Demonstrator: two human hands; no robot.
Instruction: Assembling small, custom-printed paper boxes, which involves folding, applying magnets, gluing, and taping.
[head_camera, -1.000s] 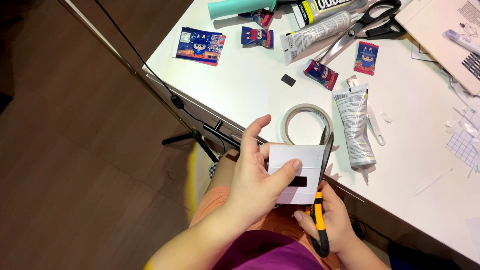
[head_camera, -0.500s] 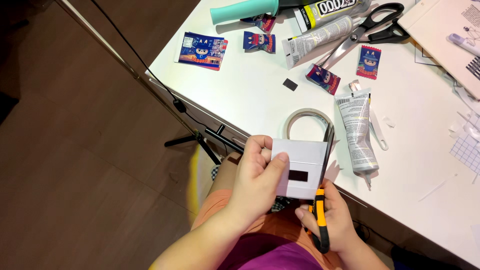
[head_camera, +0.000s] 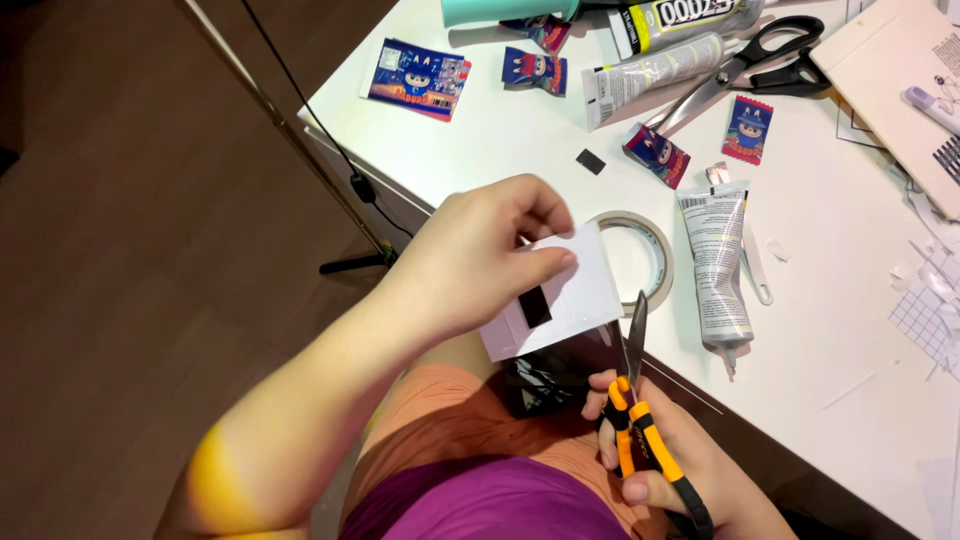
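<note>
Pinching a white card piece (head_camera: 560, 290) at its 9 o'clock edge, the left hand (head_camera: 480, 255) holds it above the lap; it looks light, thin and bendable. The right hand (head_camera: 665, 470), at 5 o'clock, grips closed orange-handled scissors (head_camera: 640, 400).
</note>
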